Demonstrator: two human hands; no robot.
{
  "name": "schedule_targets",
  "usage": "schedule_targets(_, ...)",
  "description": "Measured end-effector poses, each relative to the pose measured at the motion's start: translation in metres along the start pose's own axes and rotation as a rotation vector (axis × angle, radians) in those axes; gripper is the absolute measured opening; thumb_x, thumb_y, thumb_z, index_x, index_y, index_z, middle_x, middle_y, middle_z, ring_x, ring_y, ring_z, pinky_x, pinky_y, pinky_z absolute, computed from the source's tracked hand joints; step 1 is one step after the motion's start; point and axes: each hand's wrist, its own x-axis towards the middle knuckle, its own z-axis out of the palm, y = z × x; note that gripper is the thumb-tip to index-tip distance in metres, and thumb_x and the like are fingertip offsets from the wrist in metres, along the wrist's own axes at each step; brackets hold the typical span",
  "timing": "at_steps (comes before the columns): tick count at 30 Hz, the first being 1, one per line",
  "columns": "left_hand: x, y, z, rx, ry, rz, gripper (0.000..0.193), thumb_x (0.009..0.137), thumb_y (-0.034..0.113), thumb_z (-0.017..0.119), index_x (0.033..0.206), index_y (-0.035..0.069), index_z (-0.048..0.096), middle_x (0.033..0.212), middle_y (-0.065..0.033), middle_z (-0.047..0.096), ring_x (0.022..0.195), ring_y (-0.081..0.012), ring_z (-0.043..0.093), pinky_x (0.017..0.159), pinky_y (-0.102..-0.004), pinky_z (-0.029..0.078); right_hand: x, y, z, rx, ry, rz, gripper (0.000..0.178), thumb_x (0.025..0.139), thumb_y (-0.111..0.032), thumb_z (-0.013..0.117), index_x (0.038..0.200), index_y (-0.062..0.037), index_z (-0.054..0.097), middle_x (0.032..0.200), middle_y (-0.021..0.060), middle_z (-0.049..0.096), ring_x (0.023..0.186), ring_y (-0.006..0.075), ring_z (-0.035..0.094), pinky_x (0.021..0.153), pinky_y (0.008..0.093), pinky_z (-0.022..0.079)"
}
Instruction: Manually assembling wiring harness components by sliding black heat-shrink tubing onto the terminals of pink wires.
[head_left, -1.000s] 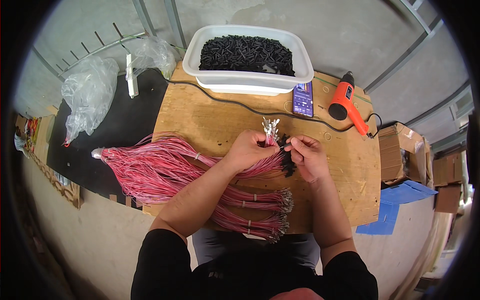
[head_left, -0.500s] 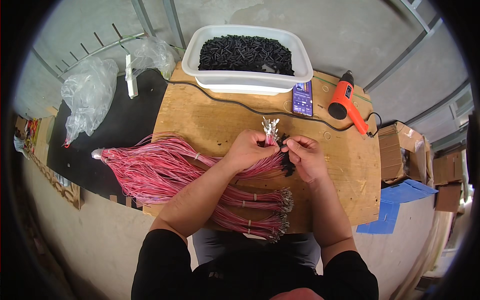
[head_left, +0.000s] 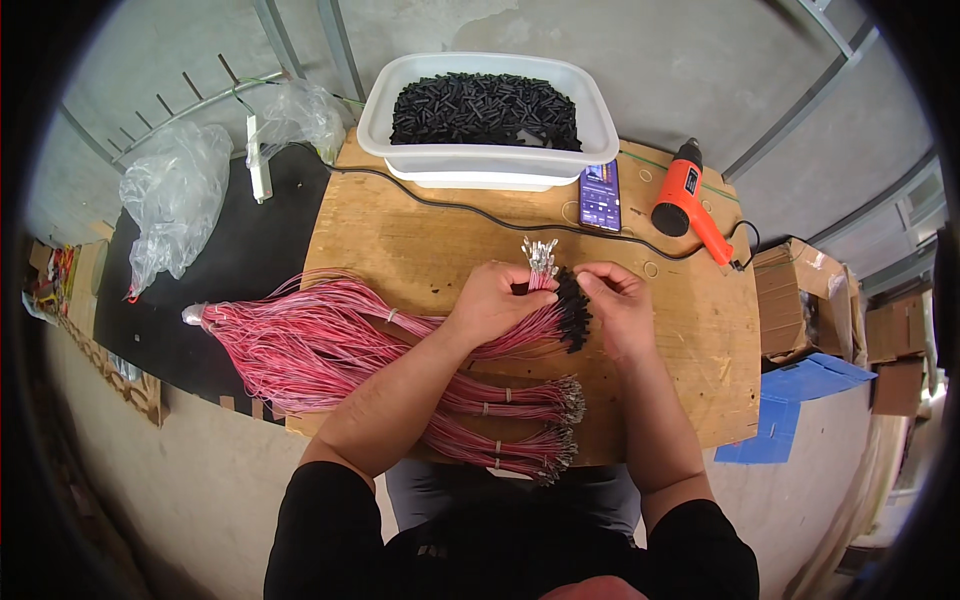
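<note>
My left hand (head_left: 494, 305) is closed around a bundle of thin pink-and-white wires (head_left: 530, 325). Bare metal terminals (head_left: 541, 255) stick up above its thumb. To the right of that thumb, more wire ends of the bundle carry short black sleeves (head_left: 573, 322), fanned downward. My right hand (head_left: 622, 308) pinches at the top of these sleeves with thumb and forefinger; the piece between the fingertips is small and partly hidden. Two more tied wire bundles (head_left: 505, 400) with metal ends lie nearer me, under my left forearm. All run left into one large gathered hank (head_left: 290, 345).
A white tub (head_left: 490, 160) of loose black sleeves stands at the back. Right of it are a phone (head_left: 600, 200) and an orange heat gun (head_left: 690, 205) with a black cord (head_left: 480, 211) across the table. Plastic bags (head_left: 180, 190) hang at left; cardboard boxes (head_left: 790, 300) stand right.
My right hand's fingertips have moved slightly right and up, and the black sleeves beside the left hand now show more plainly, fanned out. The left hand keeps its hold on the bundle.
</note>
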Motion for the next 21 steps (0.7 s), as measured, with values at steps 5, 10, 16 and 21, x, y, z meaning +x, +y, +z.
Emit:
schedule_targets(5,0.0002,-0.0038,0.0020,0.006,-0.052,0.088,0.022,0.083,0.014,0.080,0.102,0.003,0.076,0.092,-0.0138,0.076,0.080,-0.0163,0.073,0.074,-0.0289,0.055,-0.0052,0.0010,0.0041,-0.056,-0.118,-0.025,0.014,0.094,-0.005,0.069,0.107,-0.0014,0.072,0.075,-0.0049,0.060,0.066,0.0014,0.049,0.060,0.0183,0.040)
schedule_targets(10,0.0012,-0.0049,0.0018,-0.058,-0.053,0.041,0.020,0.084,0.012,0.078,0.101,0.002,0.076,0.089,-0.0110,0.076,0.078,-0.0116,0.070,0.072,-0.0271,0.054,-0.0016,0.0042,-0.0032,-0.089,-0.120,-0.052,0.008,0.093,-0.005,0.069,0.100,-0.0006,0.071,0.078,-0.0040,0.063,0.067,0.0011,0.051,0.061,0.0180,0.041)
schedule_targets(16,0.0003,-0.0024,0.0014,-0.339,-0.075,-0.119,0.015,0.091,0.008,0.073,0.101,-0.003,0.073,0.085,-0.0012,0.070,0.078,-0.0056,0.062,0.071,-0.0216,0.050,-0.0023,0.0030,-0.0022,-0.017,-0.147,0.026,0.006,0.094,-0.005,0.069,0.098,-0.0007,0.070,0.079,-0.0040,0.064,0.068,0.0012,0.052,0.061,0.0182,0.041)
schedule_targets(21,0.0001,-0.0025,0.0017,-0.292,-0.066,-0.114,0.012,0.092,0.008,0.072,0.099,-0.002,0.072,0.083,0.0006,0.068,0.075,-0.0043,0.059,0.068,-0.0208,0.049,-0.0028,-0.0047,-0.0041,0.031,-0.150,0.156,0.009,0.092,-0.005,0.070,0.099,-0.0010,0.070,0.082,-0.0027,0.065,0.068,0.0037,0.053,0.064,0.0192,0.043)
